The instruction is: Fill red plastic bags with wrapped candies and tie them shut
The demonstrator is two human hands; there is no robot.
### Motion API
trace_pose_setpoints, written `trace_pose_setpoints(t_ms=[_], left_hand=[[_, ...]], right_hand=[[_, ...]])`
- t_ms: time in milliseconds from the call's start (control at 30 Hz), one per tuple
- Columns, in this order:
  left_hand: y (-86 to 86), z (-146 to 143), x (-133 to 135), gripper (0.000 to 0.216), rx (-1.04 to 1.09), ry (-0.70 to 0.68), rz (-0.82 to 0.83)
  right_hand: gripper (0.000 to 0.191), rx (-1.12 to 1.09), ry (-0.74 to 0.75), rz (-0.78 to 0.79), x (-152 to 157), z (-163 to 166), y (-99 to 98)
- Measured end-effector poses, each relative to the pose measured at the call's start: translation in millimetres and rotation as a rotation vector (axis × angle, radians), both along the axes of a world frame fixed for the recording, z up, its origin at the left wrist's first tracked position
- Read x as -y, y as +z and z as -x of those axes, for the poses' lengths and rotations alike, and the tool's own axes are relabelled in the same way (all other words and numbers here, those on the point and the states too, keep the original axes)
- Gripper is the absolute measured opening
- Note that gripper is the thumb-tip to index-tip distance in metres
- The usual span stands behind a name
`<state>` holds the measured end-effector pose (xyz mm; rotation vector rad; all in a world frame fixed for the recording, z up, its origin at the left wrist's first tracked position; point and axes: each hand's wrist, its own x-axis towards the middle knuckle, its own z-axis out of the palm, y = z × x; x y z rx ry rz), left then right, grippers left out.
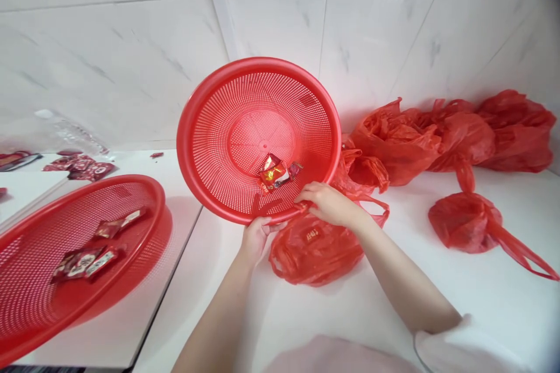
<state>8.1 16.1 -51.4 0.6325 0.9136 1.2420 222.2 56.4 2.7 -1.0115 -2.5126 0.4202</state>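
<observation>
A round red perforated basket (245, 122) is tipped up on its edge toward me in the middle of the white counter. A few small wrapped candies (275, 172) lie at its low side. My left hand (255, 238) grips the basket's lower rim from below, fingers closed on it. My right hand (326, 203) rests on the same rim a little to the right, fingers curled over the rim and the mouth of a red plastic bag (312, 247) lying just under the basket.
A second red basket (26, 280) with several dark red packets (87, 259) sits at the lower left. Crumpled red plastic bags (455, 137) pile along the right wall, one knotted bag (466, 222) nearer me. Loose packets (81, 166) lie far left. Tiled wall behind.
</observation>
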Motion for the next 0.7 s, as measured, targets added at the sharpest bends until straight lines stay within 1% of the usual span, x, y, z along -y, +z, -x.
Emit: trace_pose_setpoints(t_ms=[67,100,200,300,433,500,567,700], left_hand=[[0.0,0.6,-0.4,0.022,-0.013,-0.003,-0.004],[0.2,0.6,-0.4,0.022,-0.017,-0.007,-0.007],[1.1,0.9,-0.3,0.021,-0.009,-0.019,-0.034],[1.8,2.1,-1.2,0.016,0.005,-0.001,-0.074],[2.9,4.2,-3.1,0.012,0.008,0.03,-0.081],[3.7,4.6,-3.2,0.014,0.023,0.018,-0.086],[4.4,4.4,-2.5,0.016,0.035,-0.011,-0.092],[5.2,0.6,0.4,0.016,0.017,-0.051,-0.01]], right_hand=[[0.013,-0.054,0.01,0.053,0.5,-2.7,4.6],[0.012,-0.079,0.018,0.084,1.2,-4.1,7.5],[0.013,-0.134,0.074,0.164,4.3,-9.3,17.3],[0.014,-0.176,0.131,0.223,7.3,-16.4,26.8],[0.013,-0.11,0.203,0.342,11.5,-24.6,35.5],[0.014,-0.086,0.195,0.379,13.7,-24.3,37.2],[0.016,-0.109,0.15,0.33,15.4,-19.6,36.1],[0.016,-0.146,0.003,0.071,16.6,-0.3,25.3]])
